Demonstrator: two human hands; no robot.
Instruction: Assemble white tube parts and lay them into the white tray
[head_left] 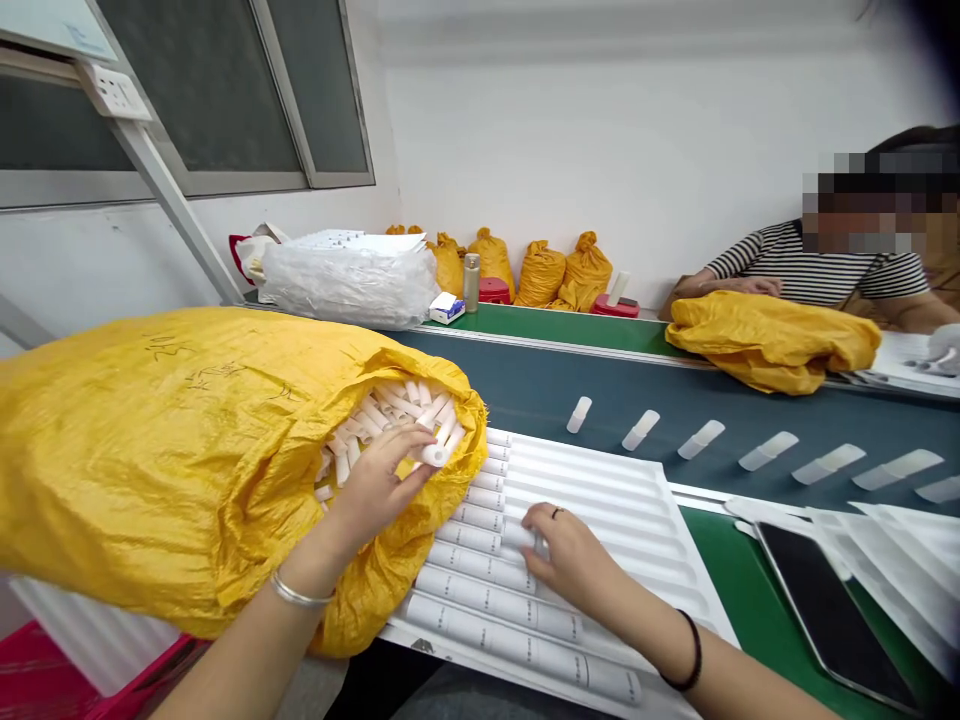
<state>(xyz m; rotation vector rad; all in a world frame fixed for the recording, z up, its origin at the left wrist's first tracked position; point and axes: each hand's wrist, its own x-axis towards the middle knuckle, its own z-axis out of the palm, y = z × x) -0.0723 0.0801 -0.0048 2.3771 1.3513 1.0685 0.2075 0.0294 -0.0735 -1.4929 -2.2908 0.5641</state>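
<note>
A large yellow woven sack (172, 430) lies on its side, its mouth full of short white plastic tubes (382, 405). At that mouth my left hand (382, 480) has its fingers and thumb closed around the end of a white tube (435, 455). My right hand (566, 550) is over a white ribbed tray (615, 490), fingertips pinched at a whitish cylindrical piece (517, 535) that is blurred and partly hidden. Printed white tubes (480, 600) lie side by side in the tray's grooves, on its left part.
Beyond the tray, a dark conveyor belt (517, 375) carries several translucent tubes (701, 440). A black phone (832, 610) and white sheets (915, 560) lie at right. A person in a striped top (825, 265) sits across, behind a crumpled yellow sack (772, 340). A plastic-wrapped stack (349, 280) stands at back left.
</note>
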